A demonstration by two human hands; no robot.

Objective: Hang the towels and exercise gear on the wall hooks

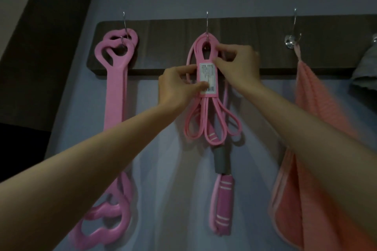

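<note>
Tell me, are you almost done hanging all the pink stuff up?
Nearly. The heart-handled stretcher hangs on the left hook, and the pink towel on the right one. The left hand and right hand are settling the banded loop bundle onto the middle hook. A grey cloth shows at the edge; I can't tell whether it hangs.

The board (255, 47) looks like dark, matt wood with a faint grain. The hooks (207, 24) are thin shiny metal wire; one has a glossy chrome knob (290, 41). The bands (206, 120) look like smooth, matt rubber, their label (207, 77) printed paper. The towel (312, 108) is ribbed cloth. The grip (221, 161) looks like grey matt foam.
</note>
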